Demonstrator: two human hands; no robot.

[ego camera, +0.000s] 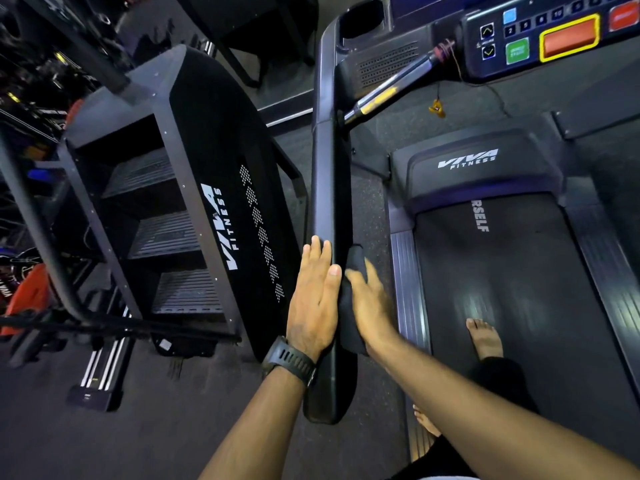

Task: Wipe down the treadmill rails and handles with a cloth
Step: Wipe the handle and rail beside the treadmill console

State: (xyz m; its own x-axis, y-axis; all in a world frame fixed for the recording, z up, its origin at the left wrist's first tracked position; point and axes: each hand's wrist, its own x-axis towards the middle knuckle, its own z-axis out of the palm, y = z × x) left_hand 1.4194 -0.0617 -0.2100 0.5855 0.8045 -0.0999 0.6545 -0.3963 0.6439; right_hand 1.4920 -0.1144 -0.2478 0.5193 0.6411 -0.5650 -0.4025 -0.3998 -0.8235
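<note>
Left hand (313, 299), watch (291, 362) on the wrist, lies flat on the outer face of the left rail (329, 168), fingers straight, gripping nothing. It looks like a brace. Right hand (372, 303) presses the cloth (350, 325) onto the rail's inner face, fingers splayed over it, not curled round; the thumb is hidden, so can't tell if it hooks the fabric. Cloth is dark, bunched and limp, sandwiched between palm and rail at the near third of the rail, with a fold poking out past the fingertips. Rail is matte black; dim light, so no visible wet streak or dust line to say which stretch is done. My read: mid-wipe on the left rail, with the long run up to the console likely left. Bare foot (485, 337) on the belt (519, 271). Further out, the chrome handle bar (391, 91) with a yellow patch looks untouched. Console (554, 39) is beyond it. Right rail is out of view, status unknown. Stair climber (221, 188) sits to the left, not in scope.
</note>
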